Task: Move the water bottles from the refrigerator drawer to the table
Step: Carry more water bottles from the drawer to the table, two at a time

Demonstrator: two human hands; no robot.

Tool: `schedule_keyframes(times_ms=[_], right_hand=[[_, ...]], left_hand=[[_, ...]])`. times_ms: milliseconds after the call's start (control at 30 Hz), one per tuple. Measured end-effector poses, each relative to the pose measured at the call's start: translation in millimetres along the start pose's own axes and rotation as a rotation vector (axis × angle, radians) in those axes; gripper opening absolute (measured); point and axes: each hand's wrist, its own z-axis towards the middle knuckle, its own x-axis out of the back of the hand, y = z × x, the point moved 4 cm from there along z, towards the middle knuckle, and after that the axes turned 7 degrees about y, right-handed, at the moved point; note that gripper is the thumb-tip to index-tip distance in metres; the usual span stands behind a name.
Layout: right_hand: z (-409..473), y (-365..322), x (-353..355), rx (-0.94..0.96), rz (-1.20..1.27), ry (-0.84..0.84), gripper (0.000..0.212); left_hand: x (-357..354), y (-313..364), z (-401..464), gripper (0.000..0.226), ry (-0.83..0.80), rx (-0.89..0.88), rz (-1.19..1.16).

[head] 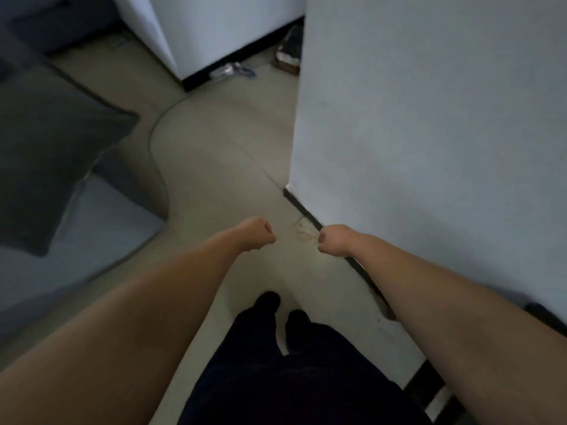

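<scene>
fingers of both hands are curled into loose fists, holding nothing: left hand and right hand at frame centre. no bottle shows; pale floor lies below, white wall at right.

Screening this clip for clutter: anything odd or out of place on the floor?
Yes. Crumpled litter, blurred and hard to identify, lies on the floor at the base of the far white wall, with a small box-like thing nearby. Both hands are closed and empty.
</scene>
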Motion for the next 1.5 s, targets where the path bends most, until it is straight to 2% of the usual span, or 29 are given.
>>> schedule_keyframes(times_ms=[67, 133, 300, 400, 500, 667, 833, 1000, 1233, 1367, 1500], right_hand=[[4.7, -21.5, -5.0, 0.102, -0.091, -0.011, 0.031], [4.9, -41.0, -9.2, 0.164, -0.141, -0.024, 0.023], [-6.4, -123.4, -32.5, 0.387, -0.279, -0.068, 0.041], [-19.4, -180.4, -50.1, 0.523, -0.354, -0.056, 0.044], [-36.3, -236.0, -72.1, 0.640, -0.436, -0.069, 0.046], [-74.7, -332.5, -128.4, 0.817, -0.614, -0.115, 0.046], [-127.0, -435.5, -189.5, 0.981, -0.732, -0.147, 0.047], [-191.7, -531.7, -252.0, 1.167, -0.821, -0.156, 0.045], [-257.0, -620.1, -325.9, 1.348, -0.974, -0.212, 0.044], [-288.0, -662.3, -365.9, 1.453, -1.075, -0.264, 0.047], [-313.3, -708.2, -403.2, 1.552, -1.192, -0.308, 0.046]], left_hand=[[-9.6, -24.7, -20.6, 0.027, 0.074, 0.085, -0.076], [-16.4, -41.3, -39.5, 0.028, 0.173, 0.146, -0.162], [-33.3, -114.8, -104.8, 0.026, 0.403, 0.379, -0.418], [-44.8, -164.4, -147.6, 0.026, 0.496, 0.513, -0.534], [-54.7, -209.2, -190.8, 0.025, 0.566, 0.624, -0.639], [-77.8, -282.3, -261.5, 0.008, 0.635, 0.717, -0.717], [-92.3, -362.2, -343.6, 0.009, 0.704, 0.843, -0.778], [-117.3, -438.5, -443.4, 0.027, 0.859, 1.060, -0.934], [-168.5, -488.8, -542.0, 0.020, 1.039, 1.297, -1.117], [-183.9, -510.8, -576.4, 0.024, 1.098, 1.402, -1.153], [-187.0, -540.5, -602.4, 0.009, 1.143, 1.462, -1.175]])
